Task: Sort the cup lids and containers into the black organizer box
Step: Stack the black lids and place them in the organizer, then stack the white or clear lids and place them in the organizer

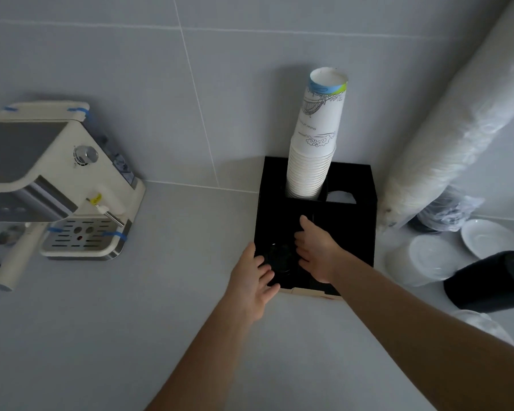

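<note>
The black organizer box (pixel 353 232) stands on the grey tabletop (pixel 131 321) against the tiled wall, a pale unpainted edge showing at its near base. Its rear left compartment holds a tall stack of white paper cups (pixel 312 161), inverted, the top cup printed with a line drawing and a blue-green band; the small lettering on it is too blurred to read. The rear right compartment shows something white through a round opening.

In the front compartment lies a dark round item (pixel 281 258), apparently a black cup lid; detail is lost against the black interior. The left hand (pixel 257 280) reaches in from the near left, fingers spread, fingertips at the item's left edge. The right hand (pixel 318 252) is over the box on the item's right side, fingers loosely apart and curved toward it. Whether either grip has actually closed on the item cannot be told.

Right of the box: a long plastic-wrapped sleeve of white lids (pixel 457 129) leaning on the wall, white saucers (pixel 487 235) and a black container (pixel 490 283). At left stands a cream espresso machine (pixel 57 179) with blue tape strips.
</note>
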Available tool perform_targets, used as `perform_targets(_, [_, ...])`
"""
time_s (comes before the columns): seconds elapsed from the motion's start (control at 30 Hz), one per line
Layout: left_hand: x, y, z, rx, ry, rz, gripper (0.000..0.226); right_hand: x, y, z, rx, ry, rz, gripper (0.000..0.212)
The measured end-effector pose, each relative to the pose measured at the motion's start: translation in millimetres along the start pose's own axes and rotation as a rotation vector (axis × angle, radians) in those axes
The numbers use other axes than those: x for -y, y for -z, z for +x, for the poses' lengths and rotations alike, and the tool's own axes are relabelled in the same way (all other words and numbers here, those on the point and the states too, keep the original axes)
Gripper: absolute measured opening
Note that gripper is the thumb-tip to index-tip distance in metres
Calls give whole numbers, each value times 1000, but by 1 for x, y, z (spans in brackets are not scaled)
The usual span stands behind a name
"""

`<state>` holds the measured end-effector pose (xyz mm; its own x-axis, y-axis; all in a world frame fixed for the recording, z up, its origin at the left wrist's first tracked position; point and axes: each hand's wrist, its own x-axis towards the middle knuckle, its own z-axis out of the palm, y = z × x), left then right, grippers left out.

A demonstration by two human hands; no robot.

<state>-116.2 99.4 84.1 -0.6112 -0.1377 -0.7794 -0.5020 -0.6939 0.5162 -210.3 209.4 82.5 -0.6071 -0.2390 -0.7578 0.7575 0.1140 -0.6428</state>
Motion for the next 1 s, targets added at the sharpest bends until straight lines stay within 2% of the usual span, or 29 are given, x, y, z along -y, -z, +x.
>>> perform_targets(0.13, [6, 13, -17, 56, -88, -3, 50, -3, 17, -37, 31, 63, 35, 69])
perform_targets(0.33, [14, 24, -50, 119, -163, -64, 40, -23, 50, -89, 80, 157, 141, 61])
perform_targets(0.53, [28, 13, -78, 152, -207, -43, 36, -42, 90, -141, 86, 253, 314, 39])
perform_targets(0.7, [46, -8, -88, 184, -200, -8, 33, -56, 134, -174, -26, 313, 373, 31])
perform_targets(1.0, [96, -75, -92, 270, -137, 69, 32, -87, 239, -218, -242, 420, 383, 29])
